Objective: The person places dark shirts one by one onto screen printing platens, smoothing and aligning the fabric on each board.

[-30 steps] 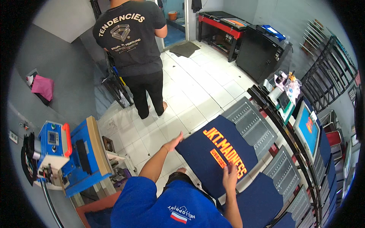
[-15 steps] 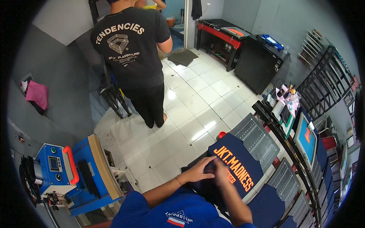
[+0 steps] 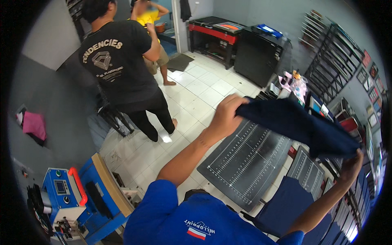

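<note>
A navy T-shirt [image 3: 300, 124] hangs stretched in the air between my two hands, its print out of sight. My left hand [image 3: 230, 114] is closed on its left end, and my right hand [image 3: 352, 165] grips the far right end, with its fingers partly hidden. Below the cloth lies a bare grey printing platen [image 3: 241, 165] marked with white ruler lines. Beside it, nearer my right arm, another navy shirt [image 3: 281, 204] is spread on a neighbouring platen [image 3: 305, 169].
A blue heat press [image 3: 61, 190] with a red handle stands at the left. Ahead, a person in a black T-shirt [image 3: 118, 65] faces a person in yellow [image 3: 149, 18]. A black cabinet [image 3: 257, 57] and a metal rack [image 3: 332, 61] stand at the back right.
My hands, together over the printed shirt before, are now raised and spread apart. The shirt has come up off its platen. The person in yellow shows more fully.
</note>
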A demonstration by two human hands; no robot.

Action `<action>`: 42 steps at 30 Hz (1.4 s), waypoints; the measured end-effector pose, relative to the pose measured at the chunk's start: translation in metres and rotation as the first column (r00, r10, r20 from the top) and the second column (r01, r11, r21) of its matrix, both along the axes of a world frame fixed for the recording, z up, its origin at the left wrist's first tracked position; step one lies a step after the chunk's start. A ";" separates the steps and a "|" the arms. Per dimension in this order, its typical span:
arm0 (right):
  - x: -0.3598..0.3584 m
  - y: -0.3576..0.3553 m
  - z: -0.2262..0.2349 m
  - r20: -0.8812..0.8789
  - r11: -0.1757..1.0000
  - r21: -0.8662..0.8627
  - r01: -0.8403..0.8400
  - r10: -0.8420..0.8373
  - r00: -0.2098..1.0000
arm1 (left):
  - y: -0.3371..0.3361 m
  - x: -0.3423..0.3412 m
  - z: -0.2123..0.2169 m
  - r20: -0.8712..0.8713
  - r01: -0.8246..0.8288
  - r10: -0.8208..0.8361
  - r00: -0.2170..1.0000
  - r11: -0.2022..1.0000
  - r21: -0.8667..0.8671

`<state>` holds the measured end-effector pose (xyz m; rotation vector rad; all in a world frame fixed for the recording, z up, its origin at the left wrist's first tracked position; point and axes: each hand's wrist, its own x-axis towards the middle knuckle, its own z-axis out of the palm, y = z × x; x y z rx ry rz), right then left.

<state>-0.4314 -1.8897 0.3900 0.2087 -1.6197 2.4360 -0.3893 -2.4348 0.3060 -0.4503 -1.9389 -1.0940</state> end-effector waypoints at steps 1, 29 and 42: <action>0.018 -0.002 -0.026 0.051 0.993 0.031 0.117 -0.119 0.992 | 0.000 0.019 -0.006 0.093 0.022 -0.017 0.995 0.999 -0.050; 0.267 -0.082 -0.399 0.840 0.746 0.451 -0.490 -0.168 0.516 | -0.085 0.145 -0.346 0.962 -0.157 -0.233 0.144 0.954 0.255; 0.267 -0.120 -0.389 0.698 0.555 0.695 -0.458 -0.368 0.614 | -0.122 0.105 -0.356 0.911 0.117 -0.399 -0.100 0.905 0.409</action>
